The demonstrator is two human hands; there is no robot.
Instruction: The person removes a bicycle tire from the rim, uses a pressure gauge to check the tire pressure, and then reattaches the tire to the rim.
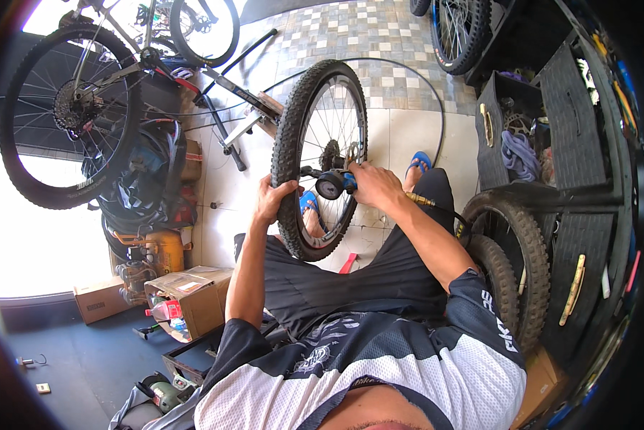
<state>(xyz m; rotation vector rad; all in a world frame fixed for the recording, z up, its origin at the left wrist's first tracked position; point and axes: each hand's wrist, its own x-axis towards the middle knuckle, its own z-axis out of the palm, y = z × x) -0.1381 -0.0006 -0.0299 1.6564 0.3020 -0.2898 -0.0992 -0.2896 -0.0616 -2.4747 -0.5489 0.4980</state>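
Hands were apart, each clamped on smth: L hand on the near L side of an upright bicycle wheel w/ black knobby tyre, R hand round a blue-and-black handheld tyre inflator w/ round dial gauge.

Far L was a grey-framed bicycle w/ black tyres; below it, an orange metal tank, then an open brown cardboard box holding a clear plastic bottle w/ red label.

Mid-view, the wheel stood in front of the person, spokes side-on to the R. Inflator sat just in front of the spokes, nr the hub; couldn't tell if it was on the valve.

R of that, a brass hose fitting joined a black rubber hose. Far R, two brownish-black knobby tyres stood beside a black cabinet, a greyish-purple cloth in its open drawer
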